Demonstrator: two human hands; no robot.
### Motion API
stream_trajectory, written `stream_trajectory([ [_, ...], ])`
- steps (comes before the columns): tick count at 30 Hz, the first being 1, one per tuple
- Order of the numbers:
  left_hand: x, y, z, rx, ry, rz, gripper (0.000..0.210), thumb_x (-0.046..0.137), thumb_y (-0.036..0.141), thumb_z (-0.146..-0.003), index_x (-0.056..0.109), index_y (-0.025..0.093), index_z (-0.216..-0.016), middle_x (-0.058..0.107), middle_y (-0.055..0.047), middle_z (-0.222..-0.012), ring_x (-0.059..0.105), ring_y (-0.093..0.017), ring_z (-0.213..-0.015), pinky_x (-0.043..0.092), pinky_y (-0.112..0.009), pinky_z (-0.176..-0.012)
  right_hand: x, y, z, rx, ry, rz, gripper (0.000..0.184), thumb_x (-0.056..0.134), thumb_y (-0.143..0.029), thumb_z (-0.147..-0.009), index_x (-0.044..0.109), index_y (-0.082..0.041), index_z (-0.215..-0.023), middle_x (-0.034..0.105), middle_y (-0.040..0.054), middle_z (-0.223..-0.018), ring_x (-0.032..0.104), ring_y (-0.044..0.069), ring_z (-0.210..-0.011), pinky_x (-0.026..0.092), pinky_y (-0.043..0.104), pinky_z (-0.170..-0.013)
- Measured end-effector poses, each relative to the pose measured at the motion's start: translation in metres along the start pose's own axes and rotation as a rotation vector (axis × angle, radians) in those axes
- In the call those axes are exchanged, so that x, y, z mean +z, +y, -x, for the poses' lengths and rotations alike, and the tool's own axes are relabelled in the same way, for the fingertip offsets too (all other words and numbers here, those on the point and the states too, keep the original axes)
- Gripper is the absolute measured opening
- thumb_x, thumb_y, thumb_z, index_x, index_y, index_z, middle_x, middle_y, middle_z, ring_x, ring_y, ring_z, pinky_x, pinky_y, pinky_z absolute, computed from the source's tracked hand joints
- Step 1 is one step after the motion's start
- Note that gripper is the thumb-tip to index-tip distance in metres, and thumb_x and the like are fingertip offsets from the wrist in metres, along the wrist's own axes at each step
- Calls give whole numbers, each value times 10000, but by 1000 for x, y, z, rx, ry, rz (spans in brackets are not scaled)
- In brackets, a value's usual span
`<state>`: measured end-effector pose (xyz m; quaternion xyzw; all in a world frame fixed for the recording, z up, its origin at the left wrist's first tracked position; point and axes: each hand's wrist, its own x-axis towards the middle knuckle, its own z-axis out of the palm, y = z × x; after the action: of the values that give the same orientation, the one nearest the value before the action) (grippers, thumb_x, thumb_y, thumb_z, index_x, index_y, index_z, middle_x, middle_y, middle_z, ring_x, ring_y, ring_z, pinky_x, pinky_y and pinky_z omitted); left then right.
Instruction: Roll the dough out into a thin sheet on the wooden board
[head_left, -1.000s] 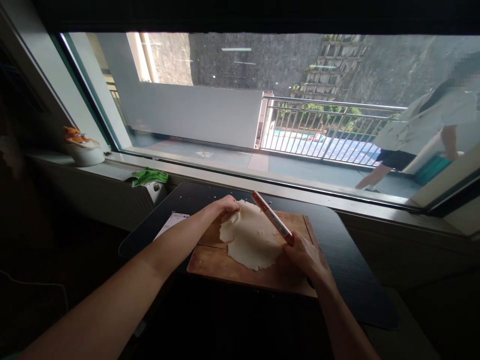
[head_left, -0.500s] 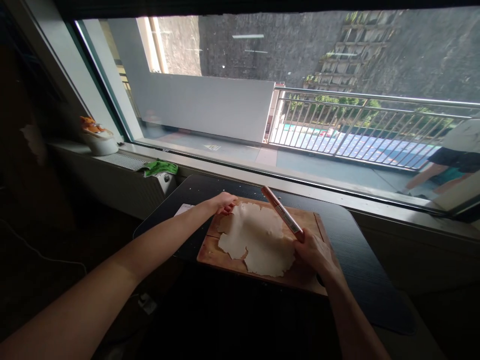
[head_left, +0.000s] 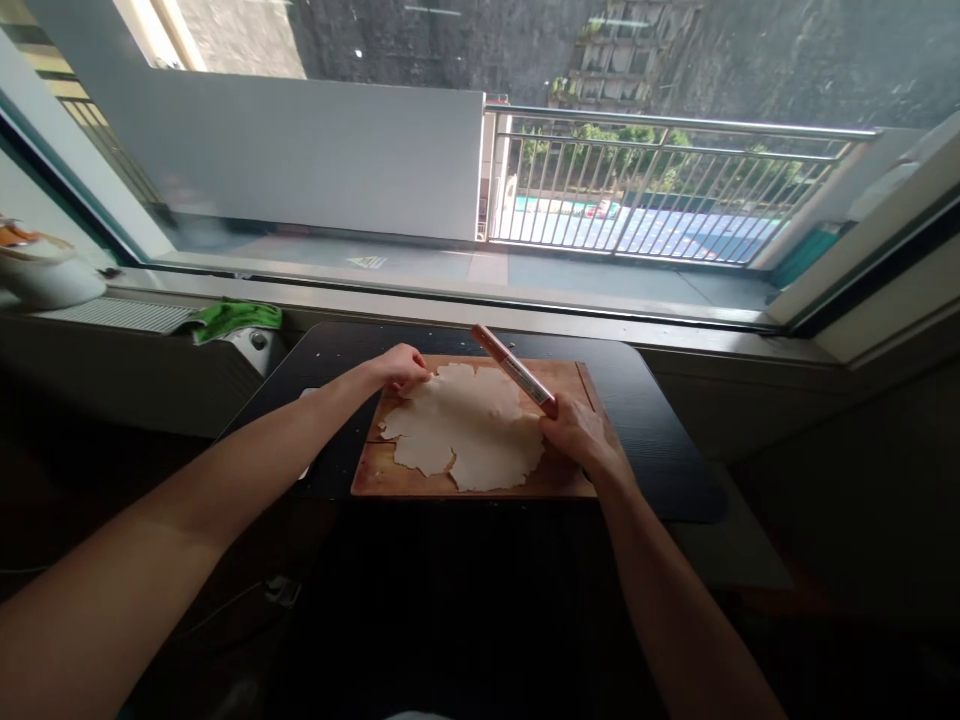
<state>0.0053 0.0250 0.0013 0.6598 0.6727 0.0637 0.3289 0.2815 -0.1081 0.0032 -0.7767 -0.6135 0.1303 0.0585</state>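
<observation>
A thin pale sheet of dough (head_left: 472,425) with ragged edges and a tear at its near side lies over most of a wooden cutting board (head_left: 559,482). At the sheet's far left edge, my left hand (head_left: 403,367) is closed, with thumb and fingertips pinching the dough. My right hand (head_left: 581,430) is wrapped round one end of a wooden rolling pin (head_left: 510,365), which bears a printed label and tilts up and away to the left over the dough. The fingers of that hand are close to the sheet's right edge; whether they touch it I cannot tell.
The board rests on a black table (head_left: 660,430) dusted with small crumbs. Just beyond runs a window sill (head_left: 450,312) below a large window. On the left, a green cloth (head_left: 236,318) lies on a radiator (head_left: 232,365), near a white pot (head_left: 49,275).
My view has shifted, so board and table sit further left and higher. The dough's left part now lies spread wider towards the board's left side. Both hands keep their holds.
</observation>
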Motion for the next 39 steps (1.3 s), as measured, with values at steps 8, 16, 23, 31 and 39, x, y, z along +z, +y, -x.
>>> stream_trajectory([
  [8, 8, -5, 0, 122, 205, -255, 222, 716, 330, -728, 744, 189, -898, 757, -77, -944, 702, -244, -897, 511, -221, -716, 9, 5, -5, -27, 25, -2, 210, 526, -307, -852, 620, -210, -1012, 715, 88, -967, 654, 248, -902, 393, 291, -678],
  [16, 4, -10, 3, 136, 179, -270, 165, 674, 299, -773, 752, 200, -879, 755, -59, -925, 689, -229, -877, 502, -223, -728, -2, 3, -2, -21, -13, -19, 219, 531, -300, -849, 625, -213, -1027, 712, 69, -955, 643, 212, -849, 366, 270, -639],
  [23, -19, 8, 6, 331, 647, -276, 247, 496, 214, -902, 725, 162, -979, 685, -116, -1091, 613, -249, -1062, 485, -317, -936, -1, -6, -21, -203, 7, 44, 166, 534, -291, -837, 657, -203, -903, 673, 38, -800, 570, 159, -681, 289, 268, -581],
  [31, 25, -2, 20, 465, 260, -483, 416, 376, 343, -998, 584, 196, -1327, 544, -107, -1432, 411, -276, -1373, 284, -472, -1153, 14, -45, -27, -530, -37, 137, 193, 549, -354, -905, 665, -203, -882, 669, 53, -938, 579, 166, -777, 354, 276, -672],
  [39, 31, 5, -4, 353, 241, -420, 595, 277, 440, -1011, 394, 126, -1502, 325, -140, -1603, 190, -294, -1508, 100, -567, -1207, 25, -54, -68, -308, 170, 114, 406, 388, -399, -992, 561, -209, -1306, 567, 128, -1364, 484, 287, -1249, 364, 418, -1011],
])
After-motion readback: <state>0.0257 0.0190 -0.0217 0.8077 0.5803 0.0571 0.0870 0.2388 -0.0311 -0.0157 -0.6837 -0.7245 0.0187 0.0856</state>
